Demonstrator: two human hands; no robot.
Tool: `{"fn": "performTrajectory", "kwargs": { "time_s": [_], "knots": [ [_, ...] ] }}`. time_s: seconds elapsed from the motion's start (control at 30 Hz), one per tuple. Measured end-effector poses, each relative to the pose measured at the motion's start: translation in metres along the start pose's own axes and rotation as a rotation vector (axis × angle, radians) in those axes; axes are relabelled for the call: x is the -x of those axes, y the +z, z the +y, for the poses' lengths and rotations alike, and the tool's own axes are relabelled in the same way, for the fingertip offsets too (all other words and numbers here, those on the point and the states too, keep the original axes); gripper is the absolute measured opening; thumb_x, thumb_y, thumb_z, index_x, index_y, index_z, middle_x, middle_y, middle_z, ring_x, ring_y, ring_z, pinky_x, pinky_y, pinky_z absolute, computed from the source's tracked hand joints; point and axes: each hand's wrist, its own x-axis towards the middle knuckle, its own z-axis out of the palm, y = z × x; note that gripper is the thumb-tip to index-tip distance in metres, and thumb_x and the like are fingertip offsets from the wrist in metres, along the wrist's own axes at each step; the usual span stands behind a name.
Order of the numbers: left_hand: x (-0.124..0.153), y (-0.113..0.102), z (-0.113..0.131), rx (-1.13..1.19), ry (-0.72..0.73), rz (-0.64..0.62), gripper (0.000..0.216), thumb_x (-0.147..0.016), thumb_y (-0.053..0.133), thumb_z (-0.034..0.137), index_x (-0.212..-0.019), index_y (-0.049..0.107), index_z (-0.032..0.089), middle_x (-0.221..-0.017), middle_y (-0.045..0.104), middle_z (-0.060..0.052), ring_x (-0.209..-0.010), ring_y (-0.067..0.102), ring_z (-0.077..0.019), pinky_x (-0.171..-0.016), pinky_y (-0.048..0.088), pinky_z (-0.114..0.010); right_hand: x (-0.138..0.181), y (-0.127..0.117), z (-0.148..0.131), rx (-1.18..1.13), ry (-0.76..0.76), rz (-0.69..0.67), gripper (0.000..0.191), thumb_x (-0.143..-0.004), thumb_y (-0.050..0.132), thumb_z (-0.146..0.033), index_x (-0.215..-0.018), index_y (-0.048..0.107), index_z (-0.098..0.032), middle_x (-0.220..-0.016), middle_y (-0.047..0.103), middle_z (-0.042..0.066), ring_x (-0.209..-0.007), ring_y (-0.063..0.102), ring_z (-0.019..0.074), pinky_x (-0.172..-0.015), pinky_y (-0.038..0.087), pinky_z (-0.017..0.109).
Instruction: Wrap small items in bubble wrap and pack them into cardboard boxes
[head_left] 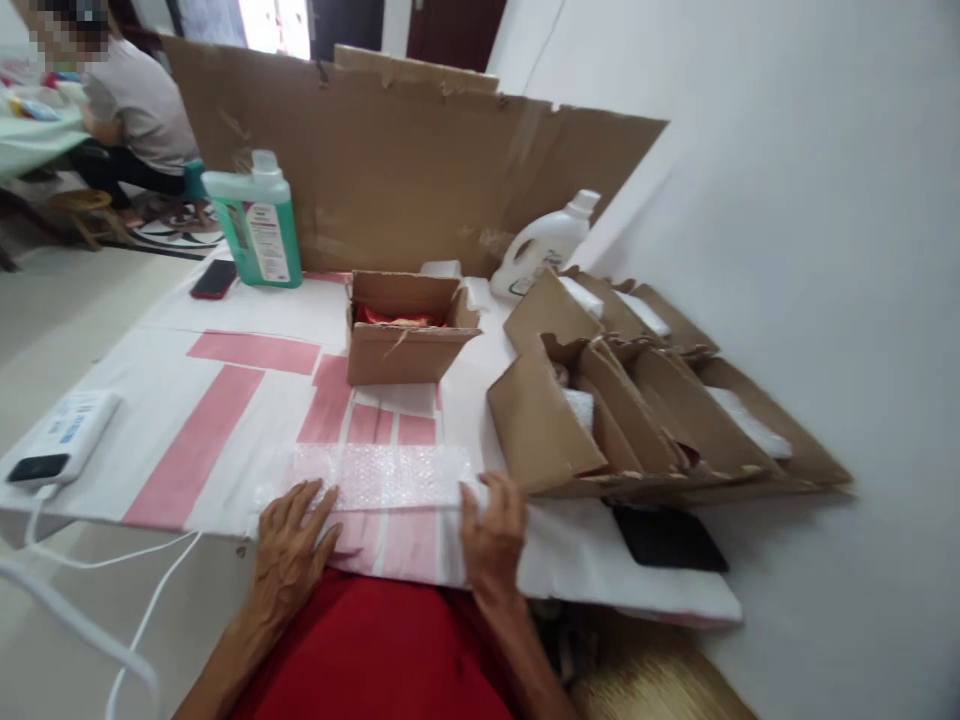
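A sheet of clear bubble wrap (382,474) lies flat near the front edge of the white and pink table cover (225,400). My left hand (289,555) rests flat on the sheet's left end, fingers spread. My right hand (493,535) is at the sheet's right end, fingers curled over its edge. Beyond the sheet stands a small open cardboard box (405,330) with something red inside.
Several open cardboard boxes (637,400) with white padding crowd the right side by the wall. A black phone (667,538) lies in front of them. A green detergent bottle (259,220), white jug (544,245), another phone (215,279), a power bank (60,438) and a cardboard backdrop (420,160) surround them. A person sits far left.
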Motion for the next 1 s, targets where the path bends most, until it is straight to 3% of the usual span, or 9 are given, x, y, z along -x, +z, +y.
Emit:
{"fn": "performTrajectory", "kwargs": {
  "time_s": [0.03, 0.1, 0.17, 0.23, 0.37, 0.43, 0.6, 0.73, 1.0],
  "knots": [
    [0.000, 0.001, 0.000, 0.001, 0.006, 0.015, 0.040, -0.095, 0.055, 0.033, -0.133, 0.062, 0.022, -0.133, 0.066, -0.015, -0.122, 0.061, -0.0319, -0.098, 0.045, -0.047, 0.005, 0.004, -0.017, -0.012, -0.123, -0.018, 0.027, -0.102, 0.047, -0.029, -0.125, 0.058, -0.020, -0.116, 0.065, 0.018, -0.112, 0.059, 0.0307, -0.095, 0.047, 0.049],
    [-0.001, 0.002, 0.002, -0.003, 0.011, 0.031, 0.039, -0.096, 0.054, 0.032, -0.131, 0.063, 0.020, -0.133, 0.065, -0.016, -0.121, 0.060, -0.0324, -0.097, 0.045, -0.046, 0.014, 0.018, -0.046, -0.126, -0.465, -0.266, 0.037, -0.102, 0.044, -0.025, -0.138, 0.052, -0.021, -0.131, 0.063, 0.016, -0.128, 0.055, 0.0270, -0.104, 0.046, 0.046],
    [-0.003, 0.002, 0.003, -0.002, 0.014, 0.033, 0.038, -0.096, 0.052, 0.033, -0.130, 0.064, 0.019, -0.131, 0.066, -0.016, -0.119, 0.061, -0.0332, -0.095, 0.045, -0.046, 0.018, 0.032, -0.055, -0.123, -0.578, -0.461, 0.046, -0.101, 0.049, -0.035, -0.144, 0.047, -0.018, -0.146, 0.055, 0.015, -0.140, 0.045, 0.0283, -0.111, 0.042, 0.047],
    [-0.005, 0.002, 0.004, -0.003, 0.003, 0.040, 0.038, -0.096, 0.051, 0.035, -0.128, 0.064, 0.019, -0.129, 0.066, -0.016, -0.115, 0.062, -0.0338, -0.092, 0.045, -0.046, 0.019, 0.035, -0.041, -0.061, -0.518, -0.514, 0.057, -0.100, 0.051, -0.045, -0.148, 0.044, -0.015, -0.151, 0.051, 0.017, -0.143, 0.041, 0.0316, -0.112, 0.041, 0.050],
    [-0.008, 0.000, 0.005, -0.001, -0.009, 0.039, 0.037, -0.096, 0.051, 0.037, -0.127, 0.064, 0.023, -0.127, 0.067, -0.014, -0.114, 0.062, -0.0328, -0.092, 0.044, -0.045, 0.014, 0.013, 0.008, 0.044, -0.313, -0.444, 0.063, -0.102, 0.048, -0.044, -0.153, 0.035, -0.010, -0.151, 0.049, 0.022, -0.143, 0.042, 0.0343, -0.113, 0.040, 0.054],
    [-0.010, -0.004, 0.004, 0.021, -0.015, 0.023, 0.036, -0.096, 0.051, 0.037, -0.128, 0.062, 0.024, -0.127, 0.066, -0.014, -0.115, 0.061, -0.0312, -0.094, 0.045, -0.044, 0.011, 0.003, 0.013, 0.047, -0.261, -0.388, 0.064, -0.102, 0.048, -0.041, -0.156, 0.031, -0.010, -0.153, 0.046, 0.023, -0.145, 0.038, 0.0355, -0.113, 0.039, 0.056],
    [-0.019, -0.031, 0.003, -0.178, -0.326, 0.041, 0.048, -0.098, 0.043, 0.048, -0.130, 0.057, 0.015, -0.122, 0.064, -0.019, -0.107, 0.062, -0.0341, -0.087, 0.048, -0.045, 0.010, 0.014, -0.040, -0.139, -0.408, -0.410, 0.050, -0.101, 0.048, -0.030, -0.148, 0.044, -0.013, -0.144, 0.057, 0.017, -0.134, 0.048, 0.0327, -0.104, 0.045, 0.048],
    [-0.026, -0.048, -0.002, -0.384, -0.514, -0.111, 0.068, -0.095, 0.035, 0.063, -0.124, 0.056, 0.004, -0.099, 0.065, -0.022, -0.083, 0.064, -0.0333, -0.066, 0.049, -0.041, 0.011, 0.031, -0.068, -0.184, -0.481, -0.571, 0.042, -0.097, 0.058, -0.033, -0.134, 0.054, -0.015, -0.128, 0.065, 0.014, -0.112, 0.056, 0.0295, -0.087, 0.049, 0.044],
    [-0.037, -0.053, -0.027, 0.010, -0.745, -0.290, 0.041, -0.081, 0.052, 0.062, -0.084, 0.060, 0.022, -0.074, 0.068, -0.007, -0.067, 0.066, -0.0273, -0.058, 0.046, -0.034, 0.010, 0.033, -0.065, -0.152, -0.467, -0.619, 0.052, -0.094, 0.066, -0.040, -0.138, 0.049, -0.019, -0.130, 0.062, 0.010, -0.108, 0.052, 0.0280, -0.082, 0.044, 0.042]
  ]
}}
